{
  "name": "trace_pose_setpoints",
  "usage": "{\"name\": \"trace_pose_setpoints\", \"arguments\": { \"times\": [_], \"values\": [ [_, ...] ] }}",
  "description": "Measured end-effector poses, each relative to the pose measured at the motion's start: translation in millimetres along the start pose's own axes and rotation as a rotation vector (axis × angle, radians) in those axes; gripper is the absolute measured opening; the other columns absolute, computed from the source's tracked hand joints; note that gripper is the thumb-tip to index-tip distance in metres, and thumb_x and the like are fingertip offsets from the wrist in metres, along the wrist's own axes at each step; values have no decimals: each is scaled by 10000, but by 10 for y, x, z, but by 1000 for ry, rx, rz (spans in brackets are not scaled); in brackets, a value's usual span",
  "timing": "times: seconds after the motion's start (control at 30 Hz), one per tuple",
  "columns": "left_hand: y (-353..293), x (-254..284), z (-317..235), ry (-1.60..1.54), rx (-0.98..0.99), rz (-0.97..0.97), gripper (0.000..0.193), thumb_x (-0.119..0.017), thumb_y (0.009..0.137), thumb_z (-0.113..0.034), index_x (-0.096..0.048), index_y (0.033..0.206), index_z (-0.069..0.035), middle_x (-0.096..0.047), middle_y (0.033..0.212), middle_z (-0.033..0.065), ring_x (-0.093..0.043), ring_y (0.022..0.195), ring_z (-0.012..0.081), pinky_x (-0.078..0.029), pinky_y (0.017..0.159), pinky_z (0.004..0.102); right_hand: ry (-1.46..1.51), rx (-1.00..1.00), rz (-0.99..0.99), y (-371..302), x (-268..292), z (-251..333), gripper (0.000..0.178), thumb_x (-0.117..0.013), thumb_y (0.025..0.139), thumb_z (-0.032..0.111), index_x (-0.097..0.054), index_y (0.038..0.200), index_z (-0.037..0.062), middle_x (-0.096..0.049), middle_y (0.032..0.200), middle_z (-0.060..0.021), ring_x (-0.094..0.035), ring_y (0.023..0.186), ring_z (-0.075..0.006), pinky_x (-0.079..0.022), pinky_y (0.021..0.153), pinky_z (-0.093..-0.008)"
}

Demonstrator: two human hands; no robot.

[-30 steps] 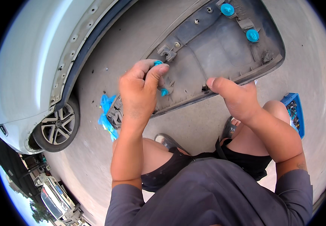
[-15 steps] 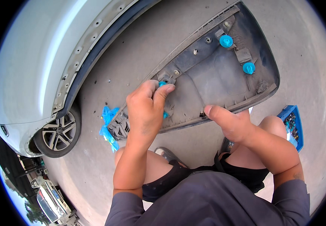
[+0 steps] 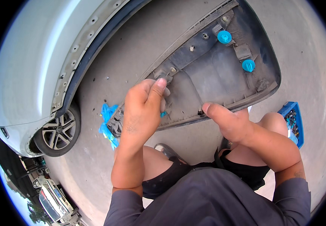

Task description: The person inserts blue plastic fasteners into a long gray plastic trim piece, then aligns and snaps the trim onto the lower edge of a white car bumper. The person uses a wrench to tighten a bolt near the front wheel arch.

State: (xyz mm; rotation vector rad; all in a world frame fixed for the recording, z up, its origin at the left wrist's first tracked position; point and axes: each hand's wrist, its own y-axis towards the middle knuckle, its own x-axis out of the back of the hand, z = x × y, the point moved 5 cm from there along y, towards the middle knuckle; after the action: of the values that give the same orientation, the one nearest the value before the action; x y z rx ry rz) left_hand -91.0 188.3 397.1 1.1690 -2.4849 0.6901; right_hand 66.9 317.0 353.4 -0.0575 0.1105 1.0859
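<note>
A dark plastic car trim panel [image 3: 215, 75], dusty on its upturned inner side, is held slantwise in front of me. My right hand [image 3: 229, 122] grips its near edge, thumb on top and fingers underneath. My left hand [image 3: 144, 103] is closed at a bracket [image 3: 166, 74] on the panel's far edge. Its thumb is bent over the curled fingers, which now hide the turquoise clip seen there before. Two turquoise plastic clips, an upper clip [image 3: 224, 37] and a lower clip [image 3: 248, 65], sit in mounts at the wide right end. Another turquoise clip [image 3: 163, 114] shows partly beside my left hand.
A pale car body [image 3: 31, 64] with a row of holes along its arch edge and a wheel [image 3: 59, 130] stand at left. A blue plastic bag [image 3: 107, 120] lies by the panel's narrow end. To my right is a blue bin [image 3: 299, 124] of small mixed parts.
My left hand has turned and closed further over the bracket, covering the turquoise clip that showed at its fingertips. The panel has shifted slightly; my right hand keeps its grip.
</note>
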Motion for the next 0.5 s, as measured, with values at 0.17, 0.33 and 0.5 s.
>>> {"name": "trace_pose_setpoints", "arguments": {
  "times": [0.17,0.33,0.5],
  "values": [
    [-52,39,-124,244,-104,-14,354,-568,980,-207,-604,732,42,-476,537,27,-422,524,101,-355,492,312,29,33,-40,-2,-13,38,250,-650,855,114,-619,1075,1,-621,1013,-27,-562,919,-169,-470,839,-329],
    [-45,57,-129,72,-6,43,340,-565,962,-153,-551,688,47,-457,532,69,-407,517,131,-342,492,329,3,39,5,-42,-22,61,205,-638,873,106,-634,1041,-12,-655,961,-59,-594,870,-179,-483,791,-335],
    [-118,93,-192,346,-296,-74,323,-613,909,-77,-472,639,28,-423,538,130,-382,490,225,-322,482,361,-76,-4,98,-68,-54,76,221,-630,903,147,-643,1053,-13,-686,981,-82,-621,871,-203,-489,799,-342]
  ]
}}
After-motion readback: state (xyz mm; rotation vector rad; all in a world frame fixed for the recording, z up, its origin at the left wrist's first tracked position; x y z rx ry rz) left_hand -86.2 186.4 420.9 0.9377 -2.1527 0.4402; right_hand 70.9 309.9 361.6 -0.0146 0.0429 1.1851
